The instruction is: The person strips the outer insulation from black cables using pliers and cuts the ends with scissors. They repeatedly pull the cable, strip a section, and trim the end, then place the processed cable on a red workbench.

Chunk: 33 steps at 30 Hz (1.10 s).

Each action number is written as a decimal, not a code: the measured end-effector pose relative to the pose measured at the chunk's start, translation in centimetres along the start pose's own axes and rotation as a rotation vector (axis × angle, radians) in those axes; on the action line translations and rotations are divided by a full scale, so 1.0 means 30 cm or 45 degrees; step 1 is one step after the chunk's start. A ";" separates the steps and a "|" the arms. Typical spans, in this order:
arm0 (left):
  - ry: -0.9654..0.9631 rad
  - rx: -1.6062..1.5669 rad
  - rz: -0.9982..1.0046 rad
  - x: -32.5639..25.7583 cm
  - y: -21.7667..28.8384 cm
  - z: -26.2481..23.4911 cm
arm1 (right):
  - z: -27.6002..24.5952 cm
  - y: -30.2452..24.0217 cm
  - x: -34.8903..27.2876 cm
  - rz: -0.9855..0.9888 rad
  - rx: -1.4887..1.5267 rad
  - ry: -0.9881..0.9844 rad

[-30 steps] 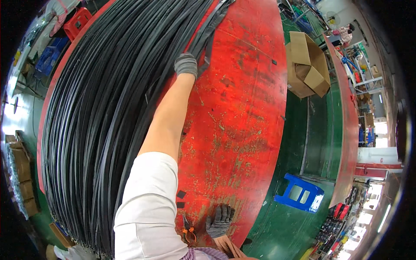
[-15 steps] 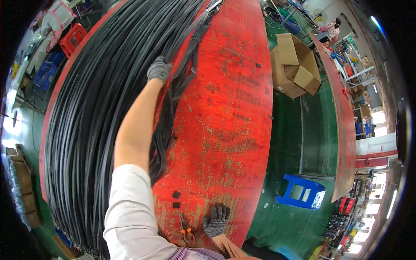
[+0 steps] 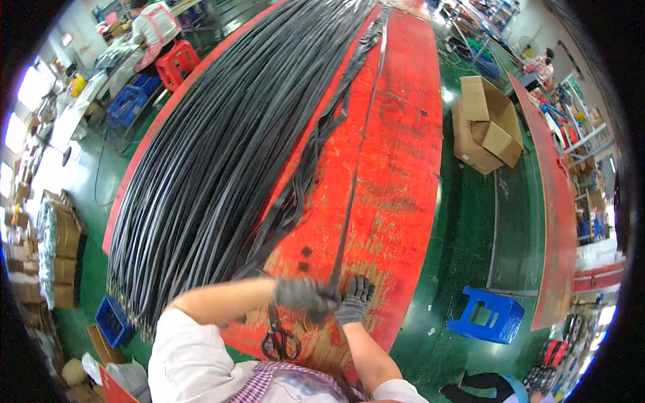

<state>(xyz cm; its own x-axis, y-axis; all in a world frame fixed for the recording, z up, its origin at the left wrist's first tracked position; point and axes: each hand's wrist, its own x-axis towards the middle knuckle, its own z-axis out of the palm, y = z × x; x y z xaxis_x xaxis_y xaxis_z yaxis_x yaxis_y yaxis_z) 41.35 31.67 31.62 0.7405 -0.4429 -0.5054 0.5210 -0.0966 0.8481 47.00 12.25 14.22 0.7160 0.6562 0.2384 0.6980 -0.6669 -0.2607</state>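
My left hand [image 3: 304, 295], in a grey glove and slightly blurred, is closed on the end of a long black strip [image 3: 355, 176]. That strip runs up the red table [image 3: 396, 168] toward its far end. Just right of it, my gloved right hand [image 3: 356, 301] lies flat on the tabletop, fingers stretched out and holding nothing. Black-handled scissors [image 3: 281, 344] lie below my left hand. A thick bundle of long black strips [image 3: 222, 154] covers the table's left side, and a looser group of black strips [image 3: 306, 171] lies beside it.
Two small black squares [image 3: 305, 252] lie on the table. Right of it, an open cardboard box [image 3: 484, 138] and a blue stool [image 3: 485, 316] stand on the green floor. Another red board [image 3: 547, 221] stands farther right. A person [image 3: 153, 28] sits at the far left, near a blue crate [image 3: 126, 104].
My left hand has come back from the strips, pulling one toward me, and is now beside my right hand. The right hand stays on the table. The view has shifted.
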 end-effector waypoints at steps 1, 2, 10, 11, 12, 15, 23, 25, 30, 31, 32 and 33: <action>0.011 -0.215 -0.011 0.005 -0.062 0.132 | 0.006 0.004 -0.010 0.039 -0.033 -0.082; 0.045 -0.296 -0.097 0.010 -0.112 0.240 | 0.014 0.007 -0.024 0.036 -0.063 -0.088; 0.754 -0.857 0.259 0.040 -0.146 0.742 | -0.009 0.046 -0.051 -0.027 0.198 0.068; 0.851 -0.862 0.308 0.054 -0.155 0.791 | -0.042 0.074 -0.033 -0.046 0.463 0.064; 0.966 -0.688 0.268 0.075 -0.174 0.832 | -0.074 0.090 -0.045 -0.031 0.862 0.018; 0.986 -0.790 0.198 0.149 -0.301 0.931 | -0.187 0.150 -0.150 0.714 2.744 -0.816; 1.215 -1.023 -0.006 0.296 -0.646 1.333 | -0.122 0.185 -0.502 1.365 1.879 -1.079; 1.268 -0.622 -0.176 0.230 -0.768 1.480 | -0.095 0.205 -0.596 1.305 1.922 -1.276; 1.386 -0.412 -0.461 -0.031 -1.180 1.821 | -0.088 0.110 -0.873 1.305 1.631 -1.120; 1.404 -0.479 -0.603 -0.098 -1.274 1.873 | -0.089 0.069 -0.940 1.256 1.584 -1.089; 1.414 -0.530 -0.732 -0.171 -1.371 1.922 | -0.088 0.026 -1.012 1.188 1.432 -1.195; 1.408 -0.604 -0.861 -0.243 -1.460 1.970 | -0.084 -0.018 -1.090 1.147 1.312 -1.278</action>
<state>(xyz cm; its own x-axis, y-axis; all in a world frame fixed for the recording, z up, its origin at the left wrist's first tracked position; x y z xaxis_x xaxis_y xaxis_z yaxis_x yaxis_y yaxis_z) -11.96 -13.56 7.56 0.1202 0.5213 -0.8449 0.8391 0.4014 0.3670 23.23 -9.73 8.92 0.2804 0.4436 -0.8512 -0.4825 -0.7015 -0.5245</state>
